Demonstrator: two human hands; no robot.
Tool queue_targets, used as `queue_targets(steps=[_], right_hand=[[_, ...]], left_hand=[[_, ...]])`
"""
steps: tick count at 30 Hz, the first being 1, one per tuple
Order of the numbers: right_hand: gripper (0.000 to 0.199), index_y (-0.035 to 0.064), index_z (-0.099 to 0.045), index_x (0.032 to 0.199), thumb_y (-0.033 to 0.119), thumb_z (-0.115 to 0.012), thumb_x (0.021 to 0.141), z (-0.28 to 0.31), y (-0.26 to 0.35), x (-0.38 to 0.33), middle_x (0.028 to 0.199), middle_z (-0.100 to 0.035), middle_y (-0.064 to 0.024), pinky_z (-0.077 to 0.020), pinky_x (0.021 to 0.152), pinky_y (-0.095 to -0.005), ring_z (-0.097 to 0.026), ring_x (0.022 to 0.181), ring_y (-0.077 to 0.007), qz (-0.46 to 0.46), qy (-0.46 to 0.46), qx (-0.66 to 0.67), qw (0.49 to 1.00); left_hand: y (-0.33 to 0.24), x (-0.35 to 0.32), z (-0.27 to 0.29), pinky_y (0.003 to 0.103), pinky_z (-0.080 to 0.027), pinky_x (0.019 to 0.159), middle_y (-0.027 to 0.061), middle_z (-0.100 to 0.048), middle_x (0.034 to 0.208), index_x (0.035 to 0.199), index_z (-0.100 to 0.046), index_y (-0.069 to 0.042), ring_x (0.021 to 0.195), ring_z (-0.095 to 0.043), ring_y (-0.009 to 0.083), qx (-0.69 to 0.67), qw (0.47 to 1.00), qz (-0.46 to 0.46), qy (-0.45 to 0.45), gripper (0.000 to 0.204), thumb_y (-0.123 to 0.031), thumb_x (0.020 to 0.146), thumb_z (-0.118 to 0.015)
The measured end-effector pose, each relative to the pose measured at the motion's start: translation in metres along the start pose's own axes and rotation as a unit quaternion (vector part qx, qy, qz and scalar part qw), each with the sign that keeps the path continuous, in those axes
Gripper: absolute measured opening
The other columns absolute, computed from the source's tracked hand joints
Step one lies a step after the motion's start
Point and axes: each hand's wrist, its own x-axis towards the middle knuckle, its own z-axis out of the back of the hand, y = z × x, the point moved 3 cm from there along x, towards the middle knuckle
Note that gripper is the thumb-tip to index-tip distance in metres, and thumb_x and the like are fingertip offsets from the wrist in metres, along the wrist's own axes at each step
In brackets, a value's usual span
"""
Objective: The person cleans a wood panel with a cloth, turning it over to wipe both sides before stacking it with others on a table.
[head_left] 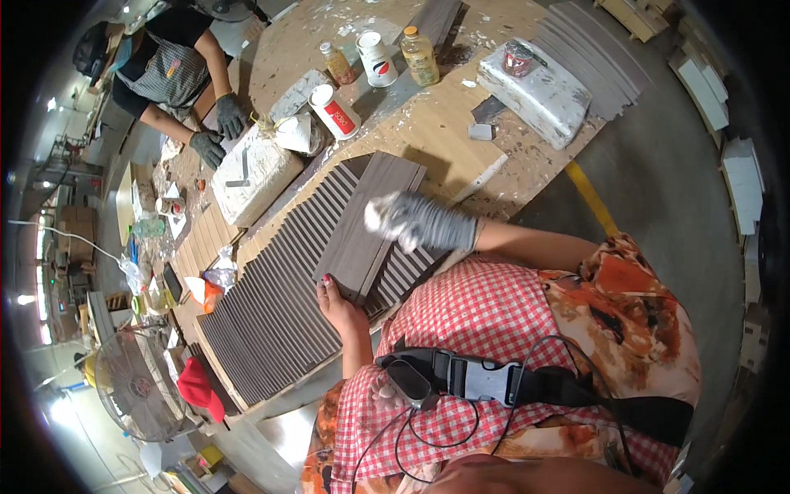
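grey-brown board (368, 216) | speckled grey glove (420, 221) | red-white checked apron (469, 321) | orange floral sleeve (634, 296)

Bright, even daylight; strong fisheye bending and dark vignette at edges; the gloved hand (415, 221) motion-blurred.

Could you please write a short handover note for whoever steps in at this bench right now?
Left hand: bare, gripping the near edge of the grey-brown panel.
Right hand: in a grey glove, resting flat on top of that panel, somewhat blurred.
The panel lies on a fanned row of grey strips that runs along the near edge of the workbench.
More strips are stacked at the far right, beside a white block.
Bottles stand at the far side of the bench.
A co-worker's gloved hands work at the far left.
Done and left: cannot tell from this view.
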Motion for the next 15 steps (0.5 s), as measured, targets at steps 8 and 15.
queue_targets(steps=[8, 15], right_hand=[[0.008, 0.0146, -0.048, 0.09, 0.017, -0.056, 0.089, -0.027, 0.02, 0.001, 0.066, -0.042, 0.0073, -0.0382, 0.044, -0.0132, -0.043, 0.053, -0.001, 0.019, -0.015, 0.032, 0.999], [0.019, 0.0074, -0.059, 0.105, 0.014, -0.053, 0.088, -0.088, -0.005, 0.048, 0.109, -0.056, -0.0094, -0.0489, 0.084, -0.0354, -0.056, 0.097, -0.0215, 0.258, 0.032, -0.669, 0.696]], left_hand=[[-0.007, -0.002, -0.008, 0.028, -0.049, 0.076, 0.004, -0.06, 0.099, 0.114, -0.051, -0.001, 0.087, -0.057, 0.0131, 0.029, 0.997, 0.009, 0.068, 0.024, -0.019, 0.099, -0.048], [-0.006, 0.001, 0.002, 0.031, -0.051, 0.077, 0.0096, -0.059, 0.106, 0.12, -0.047, -0.001, 0.09, -0.059, 0.0178, 0.014, 0.994, 0.004, 0.112, 0.028, -0.02, 0.1, -0.045]])
